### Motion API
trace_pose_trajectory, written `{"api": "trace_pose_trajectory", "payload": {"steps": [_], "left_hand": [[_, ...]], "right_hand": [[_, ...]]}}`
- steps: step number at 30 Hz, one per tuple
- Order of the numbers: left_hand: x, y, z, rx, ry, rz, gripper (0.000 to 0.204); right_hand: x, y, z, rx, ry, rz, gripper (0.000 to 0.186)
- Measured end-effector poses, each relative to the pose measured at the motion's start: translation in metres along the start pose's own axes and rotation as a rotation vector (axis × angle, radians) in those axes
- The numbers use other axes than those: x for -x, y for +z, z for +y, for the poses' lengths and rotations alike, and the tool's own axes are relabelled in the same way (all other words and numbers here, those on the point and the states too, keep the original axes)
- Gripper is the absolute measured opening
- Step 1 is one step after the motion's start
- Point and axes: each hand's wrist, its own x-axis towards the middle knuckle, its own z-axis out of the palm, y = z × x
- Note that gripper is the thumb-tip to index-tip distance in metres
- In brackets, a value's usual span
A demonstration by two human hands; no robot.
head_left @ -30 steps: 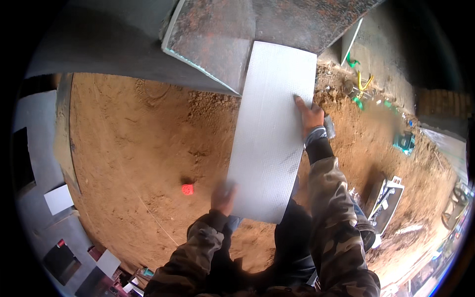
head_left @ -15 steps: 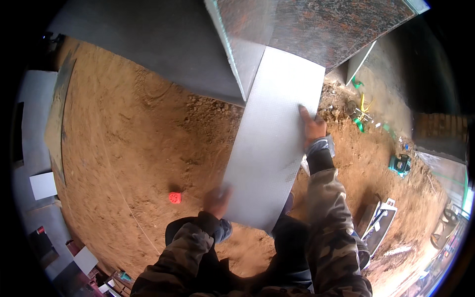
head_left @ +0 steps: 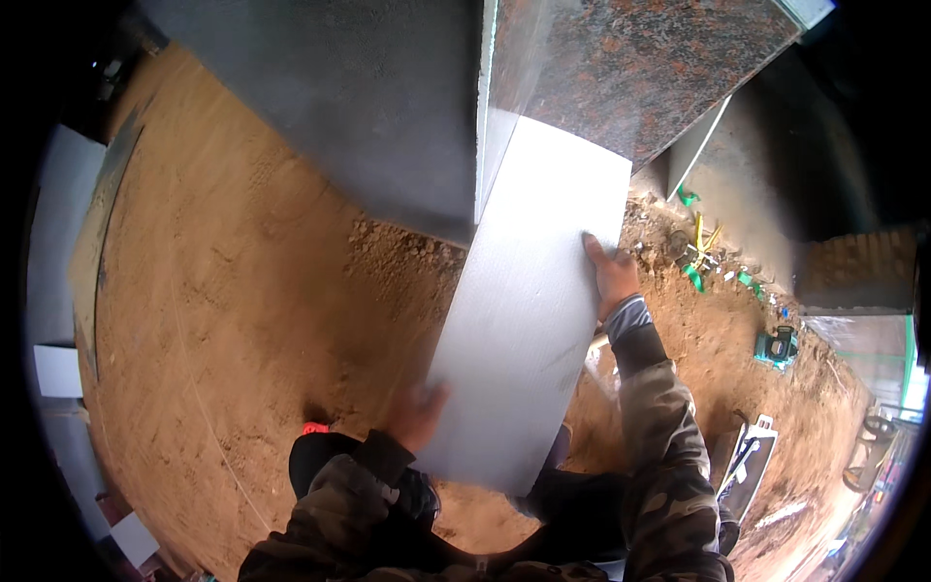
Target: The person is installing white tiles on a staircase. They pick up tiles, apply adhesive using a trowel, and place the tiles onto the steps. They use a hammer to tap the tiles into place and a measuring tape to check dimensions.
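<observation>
A long white textured panel lies between my hands, its far end against the lower edge of a speckled brown-black stone slab and a pale-edged upright piece. My right hand grips the panel's right edge, thumb on top and fingers hidden beneath. My left hand, blurred, holds the left edge near the close end. Under the panel's near end my legs and feet show partly.
A dark grey surface borders the dirt floor. Rightward lie yellow-handled tools, green straps, a teal power tool and a long tray of tools. A red object peeks beside my left knee.
The panel and both hands have shifted lower in view, its near end slightly leftward, and it sits more slanted. The surroundings have shifted too; the red object is now mostly hidden by my knee.
</observation>
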Motion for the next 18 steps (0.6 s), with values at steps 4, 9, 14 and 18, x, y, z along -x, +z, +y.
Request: {"api": "trace_pose_trajectory", "payload": {"steps": [4,9,14,18], "left_hand": [[-0.005,-0.007,0.023,-0.017,0.024,-0.001,0.054],[-0.009,-0.008,0.019,0.005,0.076,-0.028,0.053],[-0.008,-0.013,0.019,0.108,0.136,-0.04,0.05],[-0.022,-0.018,0.037,0.157,0.174,-0.067,0.047]], "right_hand": [[0.001,-0.004,-0.005,-0.051,-0.003,-0.014,0.049],[-0.001,-0.003,-0.003,-0.046,0.008,-0.015,0.05],[0.013,0.008,-0.014,-0.007,-0.006,0.047,0.054],[0.008,0.002,-0.01,-0.065,0.023,-0.013,0.056]]}}
